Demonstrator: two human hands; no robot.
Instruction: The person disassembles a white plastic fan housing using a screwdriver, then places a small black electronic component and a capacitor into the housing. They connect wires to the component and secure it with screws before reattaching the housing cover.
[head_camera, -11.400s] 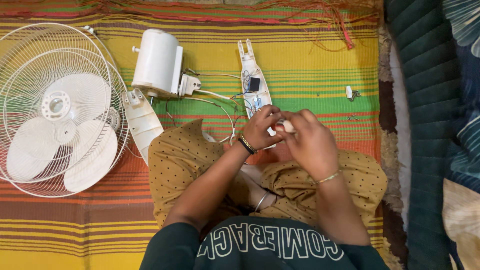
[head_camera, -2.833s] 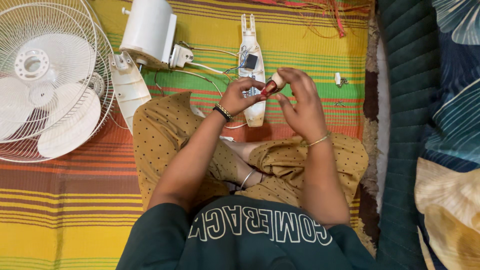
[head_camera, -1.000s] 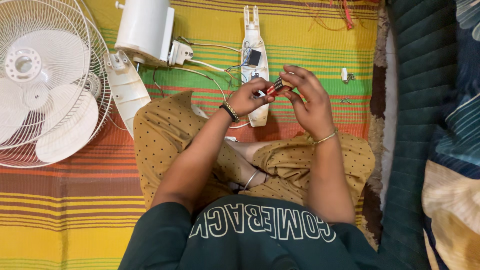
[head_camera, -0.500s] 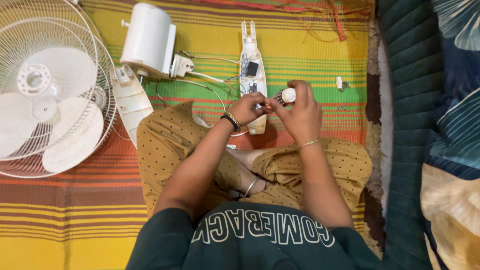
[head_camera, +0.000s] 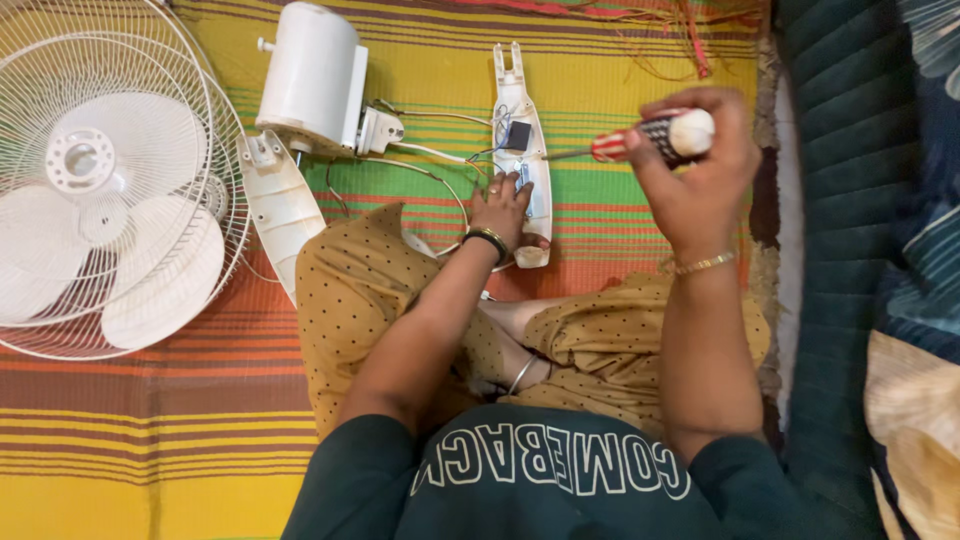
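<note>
Right hand grips a screwdriver — left hand presses the white panel.

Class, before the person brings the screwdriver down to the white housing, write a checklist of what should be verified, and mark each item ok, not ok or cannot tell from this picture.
1. Right hand has a firm grip on the screwdriver: ok, fingers wrap its handle.
2. Left hand steadies the housing: ok, it rests on the housing's lower half.
3. Screwdriver tip is on a screw: not ok, the tip hangs above the mat, beside the housing.
4. Wires lie clear of the tip: cannot tell, some run into the housing near it.
5. Motor unplugged: cannot tell, no plug in view.
6. Fan cage out of the way: ok, it lies far left.
</note>
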